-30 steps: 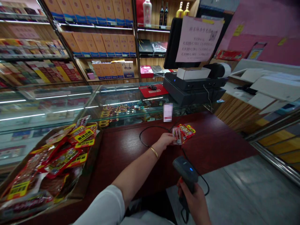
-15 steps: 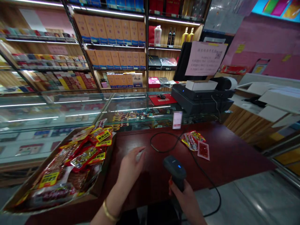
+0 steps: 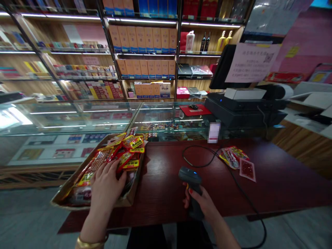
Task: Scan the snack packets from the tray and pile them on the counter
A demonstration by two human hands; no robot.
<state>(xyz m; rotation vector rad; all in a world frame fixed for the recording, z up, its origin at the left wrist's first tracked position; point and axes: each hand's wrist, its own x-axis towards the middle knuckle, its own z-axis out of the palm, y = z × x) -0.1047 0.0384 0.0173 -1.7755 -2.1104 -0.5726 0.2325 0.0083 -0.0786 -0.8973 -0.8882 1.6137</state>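
My left hand (image 3: 107,183) lies palm down over a cardboard box (image 3: 132,197) of snack packets (image 3: 133,142), its fingers apart and resting on or just above them. Whether it touches a packet I cannot tell, as the hand hides what is under it. My right hand (image 3: 203,204) is wrapped round the handle of a black barcode scanner (image 3: 190,175), which has a blue light on top. The scanner is held over the dark red table, its head tilted away to the left. A cable (image 3: 240,190) loops across the table.
Several packets (image 3: 232,155) and a flat red packet (image 3: 247,169) lie on the table (image 3: 160,173) to the right. Behind stand a glass counter (image 3: 160,114), a black monitor (image 3: 223,69) and a cash drawer (image 3: 241,114). Stocked shelves (image 3: 145,55) line the wall.
My left hand has moved left from above the table to the packets in the box, and its fingers have spread. My right hand still holds the scanner. The view has turned left.
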